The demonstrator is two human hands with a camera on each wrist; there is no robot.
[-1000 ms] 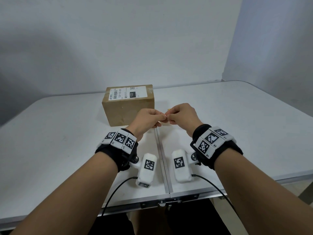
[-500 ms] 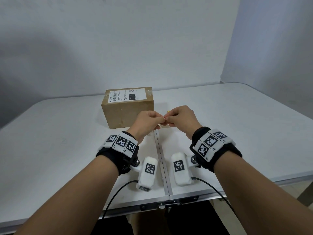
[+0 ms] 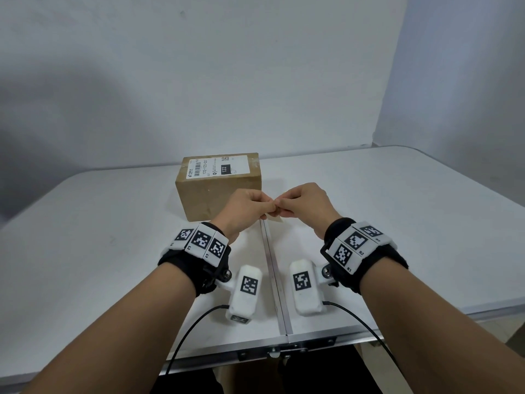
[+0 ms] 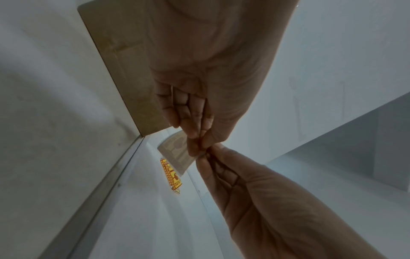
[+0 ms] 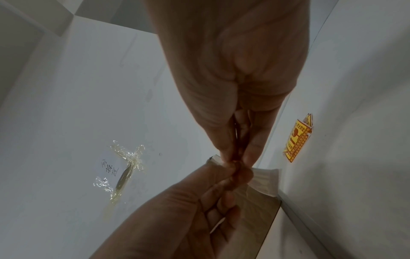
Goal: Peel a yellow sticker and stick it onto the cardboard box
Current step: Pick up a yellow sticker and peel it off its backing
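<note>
Left hand (image 3: 245, 208): grip pinched on one edge of the pale sticker sheet (image 4: 177, 152).
Right hand (image 3: 301, 201): grip pinched on the same sheet, fingertips meeting the left's.
Yellow printed stickers (image 5: 297, 138): lying flat on the white worktop (image 3: 85, 237), below the hands.
Brown cardboard box (image 3: 216, 191): on the worktop, just beyond the left hand.
Crumpled clear tape (image 5: 124, 168): on the worktop.

Both forearms stretched forward, left hand (image 3: 246, 209) and right hand (image 3: 303, 202) meeting fingertip to fingertip at centre, fingers curled, thumbs and forefingers pinched tight, wrists raised
</note>
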